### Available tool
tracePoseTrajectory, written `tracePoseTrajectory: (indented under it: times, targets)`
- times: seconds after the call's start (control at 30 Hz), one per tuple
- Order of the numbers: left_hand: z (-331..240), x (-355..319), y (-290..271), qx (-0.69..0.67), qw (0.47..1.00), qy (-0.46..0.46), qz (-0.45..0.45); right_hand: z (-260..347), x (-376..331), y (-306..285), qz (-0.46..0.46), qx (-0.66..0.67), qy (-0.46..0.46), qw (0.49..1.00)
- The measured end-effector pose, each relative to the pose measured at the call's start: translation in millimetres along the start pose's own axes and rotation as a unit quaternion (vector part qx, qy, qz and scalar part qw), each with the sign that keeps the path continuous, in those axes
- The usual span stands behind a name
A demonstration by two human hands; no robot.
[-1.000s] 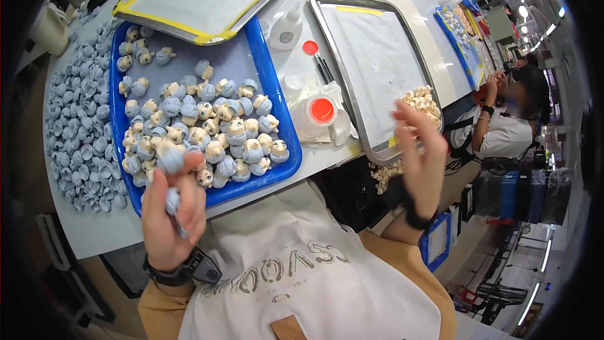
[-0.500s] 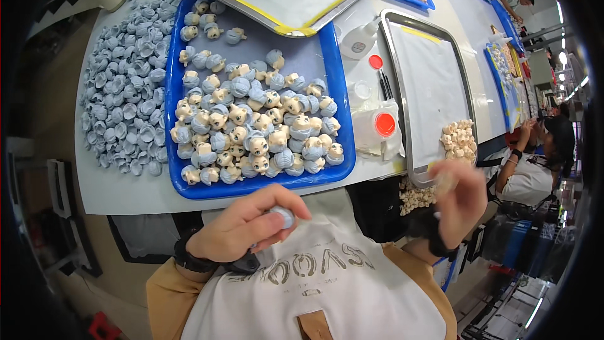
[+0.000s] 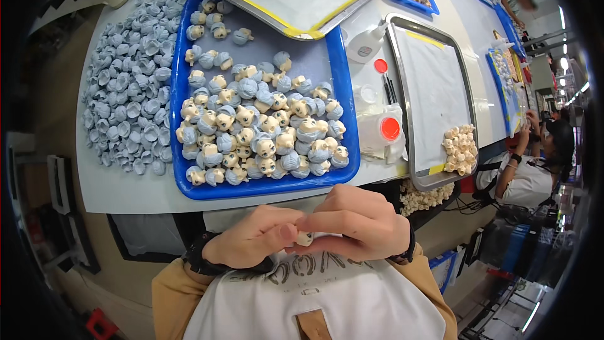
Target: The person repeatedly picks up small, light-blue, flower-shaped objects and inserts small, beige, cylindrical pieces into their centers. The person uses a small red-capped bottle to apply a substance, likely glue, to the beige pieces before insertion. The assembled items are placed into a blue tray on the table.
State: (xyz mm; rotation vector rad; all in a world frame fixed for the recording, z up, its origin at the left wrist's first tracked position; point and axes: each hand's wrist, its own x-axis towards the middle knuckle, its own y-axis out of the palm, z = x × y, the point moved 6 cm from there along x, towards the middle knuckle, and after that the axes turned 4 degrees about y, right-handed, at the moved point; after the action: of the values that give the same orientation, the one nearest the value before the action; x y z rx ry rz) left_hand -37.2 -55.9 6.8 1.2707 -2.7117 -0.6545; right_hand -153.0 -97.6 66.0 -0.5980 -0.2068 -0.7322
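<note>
My two hands meet in front of my chest, just off the table's near edge. Between their fingertips is a small doll head (image 3: 305, 238), its cream face with a painted eye partly showing. My left hand (image 3: 255, 239) is closed on it from one side, thumb on top. From the other side my right hand (image 3: 362, 223) pinches it, fingers bent over. Most of the piece is hidden by the fingers. Beyond them, a blue tray (image 3: 267, 187) holds many doll heads (image 3: 266, 147) with blue-grey hair. Loose blue-grey hair shells (image 3: 129, 88) lie heaped left of it.
A metal tray (image 3: 412, 119) lined with white sheet holds cream parts (image 3: 460, 149) at its near end. More cream parts (image 3: 425, 198) sit below the table edge. Between the trays stand a white squeeze bottle (image 3: 366, 44) and red-lidded jar (image 3: 390, 129). Another person (image 3: 528, 170) sits at right.
My right hand has come left from beside the metal tray to join my left hand. Both now hold the doll head, whose face shows. The left hand has shifted slightly right and down.
</note>
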Motion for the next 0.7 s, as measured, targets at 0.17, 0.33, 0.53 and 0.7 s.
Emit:
tracePoseTrajectory:
  times: [0.17,0.33,0.53,0.7]
  targets:
    - [-6.2,5.4,4.6,-0.014,0.999,0.041,0.010,2.8,1.1,-5.8,-0.067,-0.012,-0.018,0.998]
    - [0.8,4.8,0.1,-0.051,0.998,0.026,0.001,2.6,-5.0,-11.6,-0.079,0.004,-0.013,0.997]
    - [-3.8,3.0,-2.4,-0.076,0.992,0.022,-0.096,-5.9,-23.2,-94.6,-0.260,-0.271,0.192,0.907]
    - [1.0,-1.4,-6.2,-0.089,0.994,0.011,-0.059,-20.7,-18.9,-96.5,-0.202,-0.333,0.226,0.893]
